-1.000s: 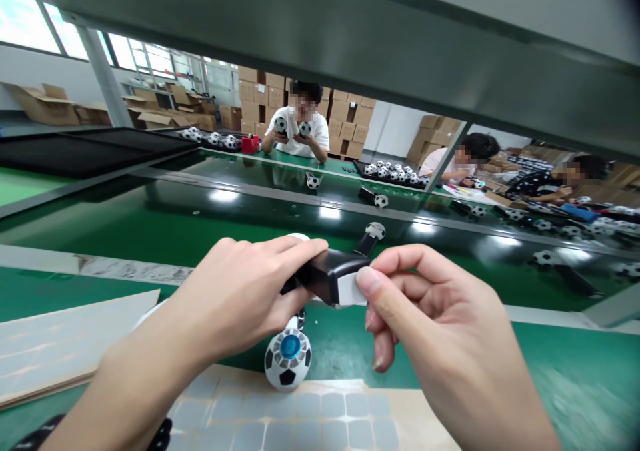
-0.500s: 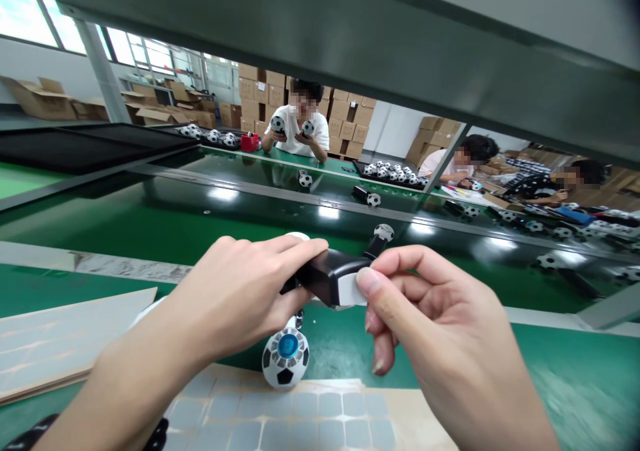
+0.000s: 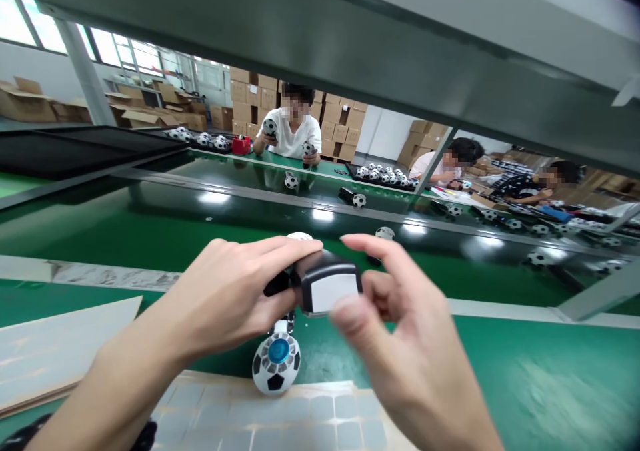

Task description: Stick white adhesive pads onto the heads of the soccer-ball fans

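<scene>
Head view. What is gripped?
— A glossy black block (image 3: pixel 326 284) with a white square face is clenched by the left hand (image 3: pixel 225 298); the right hand's (image 3: pixel 405 344) fingers are released, spread just beside it.
What else is seen?
— Grey square stickers (image 3: pixel 270 414) are laid nearest, a black-and-white soccer-ball ornament (image 3: pixel 277 366) is set below the block on a green workbench (image 3: pixel 500 371), and a seated co-worker (image 3: pixel 290 138) is seen far off.
</scene>
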`<state>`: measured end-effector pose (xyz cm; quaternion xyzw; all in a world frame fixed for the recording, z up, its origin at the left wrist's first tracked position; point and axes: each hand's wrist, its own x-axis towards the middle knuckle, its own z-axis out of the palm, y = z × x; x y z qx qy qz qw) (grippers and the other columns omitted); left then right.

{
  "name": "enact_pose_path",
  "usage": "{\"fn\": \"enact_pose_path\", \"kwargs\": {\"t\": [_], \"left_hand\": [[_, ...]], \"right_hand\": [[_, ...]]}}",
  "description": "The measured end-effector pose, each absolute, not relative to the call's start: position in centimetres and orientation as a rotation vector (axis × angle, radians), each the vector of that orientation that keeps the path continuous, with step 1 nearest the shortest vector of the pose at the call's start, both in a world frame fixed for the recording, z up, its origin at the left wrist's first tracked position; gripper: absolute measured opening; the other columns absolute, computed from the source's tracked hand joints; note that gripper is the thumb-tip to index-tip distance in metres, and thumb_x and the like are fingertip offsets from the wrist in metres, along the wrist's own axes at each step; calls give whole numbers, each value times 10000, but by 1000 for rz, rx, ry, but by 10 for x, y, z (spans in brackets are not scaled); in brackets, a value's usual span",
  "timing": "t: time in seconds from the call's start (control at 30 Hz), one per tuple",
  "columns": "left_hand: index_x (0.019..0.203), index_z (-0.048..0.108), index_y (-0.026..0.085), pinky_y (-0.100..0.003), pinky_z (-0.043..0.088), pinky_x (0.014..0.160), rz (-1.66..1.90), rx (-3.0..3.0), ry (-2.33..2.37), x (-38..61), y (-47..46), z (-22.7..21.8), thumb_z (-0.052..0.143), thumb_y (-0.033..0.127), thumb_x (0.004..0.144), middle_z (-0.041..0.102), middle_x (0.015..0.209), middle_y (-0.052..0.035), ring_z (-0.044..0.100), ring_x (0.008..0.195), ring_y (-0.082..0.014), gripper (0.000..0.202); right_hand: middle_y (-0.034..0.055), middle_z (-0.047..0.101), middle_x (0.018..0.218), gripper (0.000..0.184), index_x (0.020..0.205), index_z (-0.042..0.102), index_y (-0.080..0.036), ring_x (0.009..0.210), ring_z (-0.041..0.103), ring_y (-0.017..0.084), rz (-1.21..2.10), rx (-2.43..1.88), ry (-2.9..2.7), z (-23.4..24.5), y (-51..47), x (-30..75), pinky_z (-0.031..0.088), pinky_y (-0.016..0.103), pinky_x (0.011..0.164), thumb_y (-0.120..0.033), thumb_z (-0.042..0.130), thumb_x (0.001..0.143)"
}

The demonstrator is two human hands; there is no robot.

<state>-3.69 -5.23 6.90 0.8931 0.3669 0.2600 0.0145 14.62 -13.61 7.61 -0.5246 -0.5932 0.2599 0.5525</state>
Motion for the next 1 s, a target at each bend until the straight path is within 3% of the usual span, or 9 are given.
{"fn": "enact_pose_path", "kwargs": {"t": [0.13, 0.27, 0.47, 0.6, 0.7, 0.83, 0.9, 1.0], "left_hand": [[1228, 640, 321, -197, 477, 641, 778, 2737, 1091, -35, -57, 77, 455, 221, 872, 771, 1089, 37, 736, 893, -171, 413], [1240, 627, 329, -190, 473, 651, 780, 2737, 1085, -36, -57, 78, 444, 213, 870, 763, 1110, 57, 732, 919, -163, 428], [1278, 623, 328, -250, 546, 705, 880, 2765, 1027, -39, -50, 65, 431, 208, 795, 748, 1209, 21, 753, 954, -207, 534], [1275, 624, 349, -261, 553, 686, 883, 2785, 1024, -40, -48, 62, 431, 218, 799, 757, 1185, 36, 757, 949, -217, 530], [1287, 626, 338, -271, 546, 673, 890, 2790, 1081, -41, -45, 60, 447, 262, 833, 759, 1183, 17, 755, 946, -232, 494], [1306, 619, 324, -287, 543, 679, 948, 2781, 1167, -43, -40, 55, 477, 358, 891, 752, 1211, -5, 756, 954, -252, 440], [1296, 624, 335, -293, 540, 668, 984, 2794, 1193, -43, -39, 53, 477, 408, 914, 757, 1198, -2, 759, 948, -262, 415], [1294, 620, 352, -307, 526, 617, 1017, 2841, 1260, -41, -37, 49, 469, 478, 934, 769, 1160, -6, 767, 898, -285, 411]], "right_hand": [[-40, 631, 729, 445, 1166, 714, -305, 564, 500, 121, 809, -1144, -1496, 74, -130, 142, 415, 199, 460, -363, 825, 739], [-19, 678, 807, 415, 1164, 731, -316, 613, 544, 130, 861, -1138, -1440, 74, -129, 142, 429, 196, 476, -324, 796, 754], [-13, 705, 900, 219, 995, 773, -293, 632, 556, 118, 888, -1078, -1423, 75, -129, 141, 447, 177, 470, -265, 737, 780], [-14, 700, 893, 236, 1061, 765, -301, 623, 569, 112, 866, -1061, -1474, 74, -128, 144, 477, 176, 487, -296, 724, 828], [-25, 652, 794, 284, 1133, 762, -309, 593, 555, 114, 528, -1133, -1561, 71, -128, 145, 491, 180, 482, -309, 740, 851], [66, 664, 864, 297, 1180, 761, -121, 611, 600, 136, -169, -1085, -1573, 61, -125, 140, 534, 233, 499, -288, 694, 943], [128, 709, 941, 265, 1141, 760, -53, 665, 659, 151, -342, -1018, -1568, 55, -120, 136, 559, 246, 538, -234, 658, 976], [144, 734, 991, 171, 1060, 775, -55, 746, 709, 157, -364, -973, -1516, 50, -110, 132, 583, 225, 587, -122, 648, 966]]}}
